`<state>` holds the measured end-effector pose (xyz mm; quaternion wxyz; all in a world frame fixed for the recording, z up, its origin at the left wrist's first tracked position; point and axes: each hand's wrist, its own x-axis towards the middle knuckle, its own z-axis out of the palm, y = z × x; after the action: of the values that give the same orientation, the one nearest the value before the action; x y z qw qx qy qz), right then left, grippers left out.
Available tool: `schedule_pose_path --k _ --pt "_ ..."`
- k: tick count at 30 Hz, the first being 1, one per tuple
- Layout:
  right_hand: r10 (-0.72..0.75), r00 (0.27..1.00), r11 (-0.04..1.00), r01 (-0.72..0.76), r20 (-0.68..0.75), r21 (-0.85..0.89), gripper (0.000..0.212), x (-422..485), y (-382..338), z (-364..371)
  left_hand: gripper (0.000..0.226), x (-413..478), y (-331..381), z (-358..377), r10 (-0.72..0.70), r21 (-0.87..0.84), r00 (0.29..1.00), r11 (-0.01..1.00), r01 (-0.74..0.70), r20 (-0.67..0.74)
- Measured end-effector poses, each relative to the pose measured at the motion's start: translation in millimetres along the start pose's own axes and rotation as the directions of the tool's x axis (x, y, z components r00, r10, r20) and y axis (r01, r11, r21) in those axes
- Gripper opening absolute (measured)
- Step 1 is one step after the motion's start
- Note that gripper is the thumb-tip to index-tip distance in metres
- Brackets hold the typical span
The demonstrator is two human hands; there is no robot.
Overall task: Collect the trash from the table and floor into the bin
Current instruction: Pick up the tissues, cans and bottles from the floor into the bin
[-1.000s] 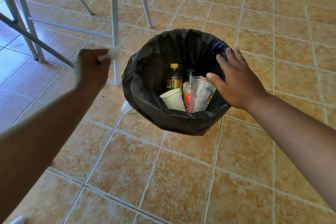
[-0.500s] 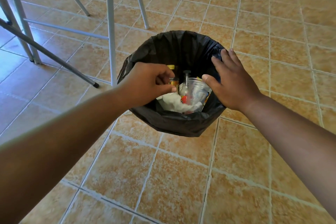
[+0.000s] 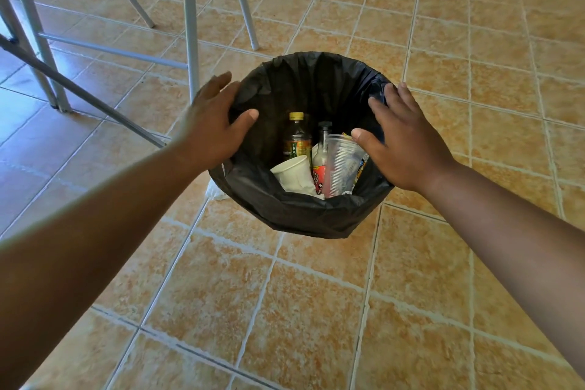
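Head view, bin: round bin lined with a black plastic bag [image 3: 294, 215], centre of frame, on the tan tiled floor [image 3: 285, 310].
Left hand [image 3: 209, 127]: fingers spread, resting on the left rim, holding nothing.
Right hand [image 3: 408, 142]: spread on the right rim, empty.
Trash: brown tea bottle with yellow cap [image 3: 297, 136], white paper cup [image 3: 294, 172], clear ribbed plastic cup [image 3: 342, 165], all inside.

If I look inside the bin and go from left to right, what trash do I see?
White paper cup → tea bottle with the yellow cap → clear ribbed plastic cup. They sit in the black-lined bin, between the left hand and the right hand.
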<state>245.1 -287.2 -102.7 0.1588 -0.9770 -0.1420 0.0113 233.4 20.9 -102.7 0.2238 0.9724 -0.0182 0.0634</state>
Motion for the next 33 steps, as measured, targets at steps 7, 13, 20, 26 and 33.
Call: schedule_pose_path --k 7,13,20,26,33 --pt "0.007 1.000 1.000 -0.007 0.007 -0.002 0.076 1 0 -1 0.063 -3 3 7 -0.001 -0.026 1.000 1.000 0.002 0.029" --pt "0.008 1.000 1.000 -0.008 0.013 -0.009 0.077 1 1 -1 0.054 -4 -9 8 -0.003 -0.196 0.994 0.980 -0.019 -0.109" --pt "0.008 1.000 1.000 -0.008 -0.001 -0.004 0.077 3 1 0 0.033 -5 -79 44 -0.189 -0.150 0.979 0.973 0.175 -0.078" --pt "0.001 1.000 1.000 -0.001 -0.032 -0.009 0.074 3 1 2 0.040 -30 -135 98 -0.218 0.317 0.871 0.945 0.076 0.440" --pt "-0.001 0.999 1.000 0.000 -0.048 -0.006 0.072 3 1 3 0.056 -57 -155 134 -0.162 0.435 0.770 0.886 -0.162 0.618"
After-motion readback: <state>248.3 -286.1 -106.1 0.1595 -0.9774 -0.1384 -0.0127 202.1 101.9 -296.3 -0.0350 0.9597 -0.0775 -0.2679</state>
